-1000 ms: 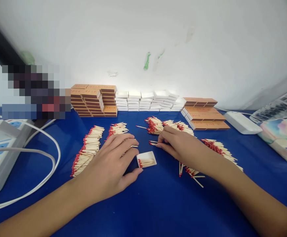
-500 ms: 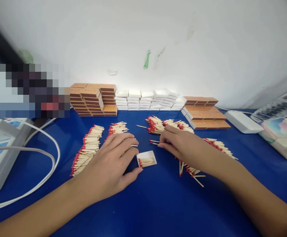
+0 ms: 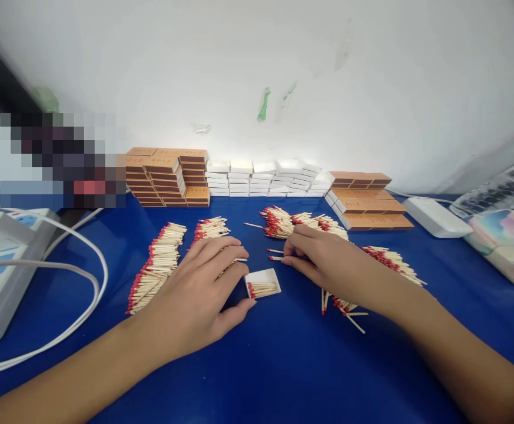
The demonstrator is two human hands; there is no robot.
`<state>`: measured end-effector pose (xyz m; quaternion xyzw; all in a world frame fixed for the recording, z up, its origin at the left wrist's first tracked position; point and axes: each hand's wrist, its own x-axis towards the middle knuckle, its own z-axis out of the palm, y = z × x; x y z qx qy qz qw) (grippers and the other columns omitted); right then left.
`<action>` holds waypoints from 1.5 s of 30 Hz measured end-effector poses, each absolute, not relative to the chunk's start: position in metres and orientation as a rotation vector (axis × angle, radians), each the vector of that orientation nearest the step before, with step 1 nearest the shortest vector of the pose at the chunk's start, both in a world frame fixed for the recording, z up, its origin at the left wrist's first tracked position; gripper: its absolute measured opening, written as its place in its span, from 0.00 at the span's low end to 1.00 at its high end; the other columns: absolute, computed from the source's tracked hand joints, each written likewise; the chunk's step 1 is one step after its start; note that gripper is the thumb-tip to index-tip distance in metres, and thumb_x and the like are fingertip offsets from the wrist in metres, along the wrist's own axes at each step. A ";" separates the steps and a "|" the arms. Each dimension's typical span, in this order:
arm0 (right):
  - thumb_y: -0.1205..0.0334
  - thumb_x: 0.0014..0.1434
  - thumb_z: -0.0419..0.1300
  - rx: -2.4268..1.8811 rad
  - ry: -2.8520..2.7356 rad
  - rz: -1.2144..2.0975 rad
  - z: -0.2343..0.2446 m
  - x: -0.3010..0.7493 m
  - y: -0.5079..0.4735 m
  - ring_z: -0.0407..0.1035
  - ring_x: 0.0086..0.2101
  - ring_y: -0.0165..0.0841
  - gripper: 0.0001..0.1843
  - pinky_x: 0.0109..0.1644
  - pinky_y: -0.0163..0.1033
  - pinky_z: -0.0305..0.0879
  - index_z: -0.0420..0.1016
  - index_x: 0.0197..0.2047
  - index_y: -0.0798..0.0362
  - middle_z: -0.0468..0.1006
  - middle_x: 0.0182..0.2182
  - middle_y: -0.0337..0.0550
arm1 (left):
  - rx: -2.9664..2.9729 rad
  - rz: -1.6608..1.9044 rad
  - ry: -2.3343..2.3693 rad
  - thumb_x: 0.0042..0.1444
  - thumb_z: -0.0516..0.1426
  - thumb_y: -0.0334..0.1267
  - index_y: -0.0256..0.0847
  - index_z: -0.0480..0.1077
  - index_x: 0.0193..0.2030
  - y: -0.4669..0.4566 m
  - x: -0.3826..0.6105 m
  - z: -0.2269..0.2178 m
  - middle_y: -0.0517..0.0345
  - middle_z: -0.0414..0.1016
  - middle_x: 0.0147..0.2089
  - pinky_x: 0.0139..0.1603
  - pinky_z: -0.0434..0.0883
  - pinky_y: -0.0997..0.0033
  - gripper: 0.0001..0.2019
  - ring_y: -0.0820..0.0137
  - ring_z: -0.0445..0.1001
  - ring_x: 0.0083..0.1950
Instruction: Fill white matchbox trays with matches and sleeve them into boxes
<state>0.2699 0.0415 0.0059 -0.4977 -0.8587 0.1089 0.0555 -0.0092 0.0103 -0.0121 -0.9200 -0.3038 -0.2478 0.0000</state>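
Note:
My left hand [image 3: 204,282] steadies a small white matchbox tray [image 3: 263,277], its thumb and index finger on the tray's left corners. Several red-tipped matches lie side by side along the near part of that tray. To the right, the fingers of my right hand [image 3: 316,253] are pinched together on two matches [image 3: 275,258], whose red heads point left. A large heap of matches [image 3: 278,222] lies just beyond this hand, and loose matches [image 3: 347,307] lie below it. Under and past my left hand are more piles, including a long row of matches [image 3: 159,265].
Along the wall stand stacked orange matchboxes [image 3: 166,176], white trays [image 3: 261,178] and more orange boxes [image 3: 367,203]. A power strip [image 3: 7,259] with looping white cables [image 3: 102,259] occupies the left. On the right are a white adapter [image 3: 435,217] and a tissue pack [image 3: 506,241].
The two matches in my right fingers have spread slightly apart at their heads. My left hand and the tray have stayed in place.

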 end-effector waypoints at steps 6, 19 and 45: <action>0.62 0.76 0.58 -1.439 -2.576 0.393 0.009 0.270 0.038 0.75 0.39 0.38 0.09 0.41 0.42 0.69 0.75 0.41 0.50 0.79 0.44 0.46 | -2.892 -0.775 -0.959 0.71 0.62 0.42 0.40 0.72 0.52 0.010 -0.009 -0.013 0.47 0.79 0.59 0.70 0.69 0.45 0.10 0.51 0.72 0.68; 0.62 0.76 0.59 -1.234 -2.512 0.382 0.008 0.258 0.020 0.77 0.39 0.36 0.04 0.41 0.40 0.67 0.75 0.47 0.49 0.80 0.43 0.41 | -2.916 -0.779 -0.972 0.71 0.62 0.42 0.39 0.72 0.53 0.010 -0.009 -0.013 0.47 0.78 0.59 0.71 0.69 0.46 0.10 0.53 0.70 0.69; 0.66 0.73 0.57 -1.372 -2.488 0.080 -0.002 0.275 0.049 0.71 0.36 0.38 0.10 0.40 0.42 0.65 0.80 0.42 0.52 0.74 0.38 0.45 | -2.891 -0.812 -0.931 0.69 0.63 0.40 0.37 0.74 0.50 0.008 -0.008 -0.011 0.45 0.80 0.57 0.70 0.71 0.46 0.10 0.51 0.73 0.67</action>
